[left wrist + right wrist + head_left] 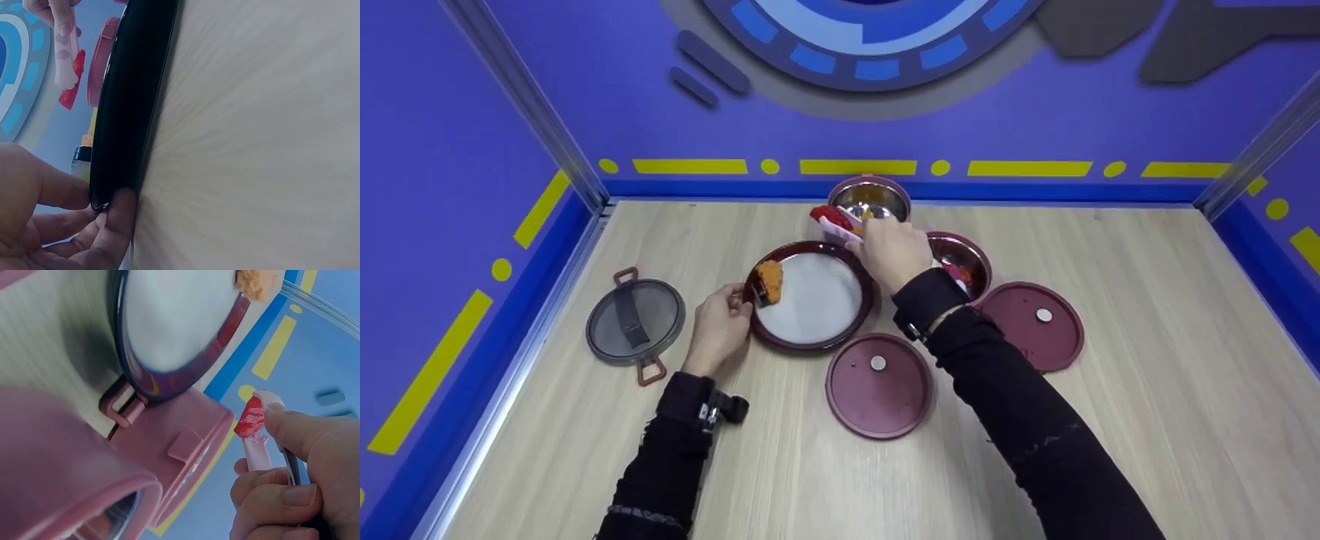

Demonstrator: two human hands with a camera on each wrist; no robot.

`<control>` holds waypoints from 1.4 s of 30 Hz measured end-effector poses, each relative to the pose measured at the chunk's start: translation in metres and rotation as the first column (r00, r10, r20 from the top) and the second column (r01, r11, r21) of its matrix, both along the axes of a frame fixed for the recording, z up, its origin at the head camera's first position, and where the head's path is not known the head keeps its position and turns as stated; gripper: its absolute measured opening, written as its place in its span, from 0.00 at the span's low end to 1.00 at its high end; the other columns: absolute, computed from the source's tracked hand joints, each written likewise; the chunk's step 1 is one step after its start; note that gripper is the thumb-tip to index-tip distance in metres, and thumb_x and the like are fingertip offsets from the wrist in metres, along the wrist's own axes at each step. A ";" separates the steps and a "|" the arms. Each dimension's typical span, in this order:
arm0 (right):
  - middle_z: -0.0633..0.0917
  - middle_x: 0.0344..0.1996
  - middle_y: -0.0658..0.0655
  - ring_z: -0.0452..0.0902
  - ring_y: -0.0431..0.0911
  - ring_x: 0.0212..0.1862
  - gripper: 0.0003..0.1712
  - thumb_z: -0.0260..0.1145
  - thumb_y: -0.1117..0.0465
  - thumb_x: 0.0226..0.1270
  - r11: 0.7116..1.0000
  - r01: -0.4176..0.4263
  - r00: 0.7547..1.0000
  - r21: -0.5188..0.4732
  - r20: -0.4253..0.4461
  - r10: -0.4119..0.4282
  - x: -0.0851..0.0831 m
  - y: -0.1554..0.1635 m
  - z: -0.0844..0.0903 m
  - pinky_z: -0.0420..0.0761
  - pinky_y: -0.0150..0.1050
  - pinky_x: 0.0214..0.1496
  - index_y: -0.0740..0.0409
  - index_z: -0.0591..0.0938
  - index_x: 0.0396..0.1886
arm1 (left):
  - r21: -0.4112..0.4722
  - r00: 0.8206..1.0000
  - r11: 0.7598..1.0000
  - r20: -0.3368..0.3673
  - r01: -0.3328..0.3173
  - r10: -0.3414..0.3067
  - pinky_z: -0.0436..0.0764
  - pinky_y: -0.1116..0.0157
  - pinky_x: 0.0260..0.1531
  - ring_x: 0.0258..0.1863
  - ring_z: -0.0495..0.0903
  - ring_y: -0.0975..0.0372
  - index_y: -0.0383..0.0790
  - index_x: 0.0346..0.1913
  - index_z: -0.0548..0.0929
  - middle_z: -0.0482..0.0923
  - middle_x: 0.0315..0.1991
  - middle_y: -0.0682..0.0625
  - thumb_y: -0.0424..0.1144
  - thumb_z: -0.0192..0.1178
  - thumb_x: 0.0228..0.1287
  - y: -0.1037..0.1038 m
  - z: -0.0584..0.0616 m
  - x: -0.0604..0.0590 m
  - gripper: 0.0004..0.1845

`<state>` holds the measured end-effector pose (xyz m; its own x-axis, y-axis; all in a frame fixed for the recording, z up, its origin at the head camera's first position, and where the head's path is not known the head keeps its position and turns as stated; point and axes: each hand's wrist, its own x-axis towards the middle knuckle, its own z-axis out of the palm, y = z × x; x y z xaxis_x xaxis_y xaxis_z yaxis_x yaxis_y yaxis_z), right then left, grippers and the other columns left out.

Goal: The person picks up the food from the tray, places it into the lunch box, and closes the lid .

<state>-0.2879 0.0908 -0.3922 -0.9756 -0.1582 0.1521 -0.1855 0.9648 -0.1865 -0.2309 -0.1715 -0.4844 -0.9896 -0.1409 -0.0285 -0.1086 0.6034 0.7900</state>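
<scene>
My left hand (720,326) pinches the left rim of a round plate (819,300), dark red-brown with a white middle. Thumb and fingers grip its edge in the left wrist view. On the plate's left side lies an orange food piece (770,279) with a black band. My right hand (894,251) holds pale pink tongs (257,453) with paw-shaped tips. A glossy red food piece (251,418) is between those tips, held up beside the rear pink bowl (870,189), beyond the plate. Small yellow bits show inside this metal-lined bowl.
A second metal-lined pink bowl (976,262) with colourful pieces stands right of the plate, partly behind my right wrist. Two dark pink lids (879,401) lie in front and at right. Far left is a grey lid (664,319) with two loop handles. Blue panels (780,135) enclose the table.
</scene>
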 end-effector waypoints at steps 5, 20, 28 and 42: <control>0.90 0.42 0.67 0.89 0.64 0.41 0.25 0.67 0.42 0.75 1.000 0.009 1.000 0.002 0.000 -0.009 -0.006 0.009 0.001 0.87 0.61 0.40 0.63 0.86 0.46 | -0.004 1.000 1.000 -0.002 0.015 -0.015 0.77 0.57 0.51 0.44 0.80 0.53 0.32 0.67 0.79 0.82 0.44 0.42 0.32 0.56 0.75 0.000 0.000 0.000 0.21; 0.90 0.39 0.69 0.87 0.66 0.41 0.23 0.69 0.47 0.74 0.994 0.108 0.994 -0.030 -0.005 -0.108 -0.027 0.040 -0.008 0.87 0.64 0.42 0.66 0.87 0.41 | -0.016 1.000 1.000 0.006 0.001 -0.001 0.77 0.56 0.54 0.47 0.80 0.52 0.32 0.69 0.78 0.82 0.45 0.42 0.32 0.56 0.74 -0.005 0.000 0.000 0.22; 0.90 0.40 0.71 0.88 0.67 0.42 0.24 0.70 0.47 0.73 0.991 0.130 0.992 -0.029 0.007 -0.129 -0.032 0.048 -0.013 0.87 0.65 0.43 0.68 0.87 0.41 | -0.002 1.000 1.000 0.008 0.001 -0.001 0.77 0.57 0.53 0.47 0.80 0.53 0.33 0.69 0.78 0.82 0.45 0.42 0.31 0.56 0.74 -0.003 -0.001 -0.001 0.22; 0.89 0.40 0.70 0.88 0.65 0.42 0.28 0.71 0.43 0.71 0.990 0.139 0.990 -0.024 0.027 -0.138 -0.034 0.049 -0.013 0.87 0.62 0.43 0.67 0.87 0.42 | 0.002 1.000 1.000 -0.008 -0.002 0.002 0.76 0.61 0.49 0.45 0.80 0.53 0.33 0.66 0.80 0.82 0.43 0.43 0.31 0.57 0.74 -0.002 -0.001 0.000 0.21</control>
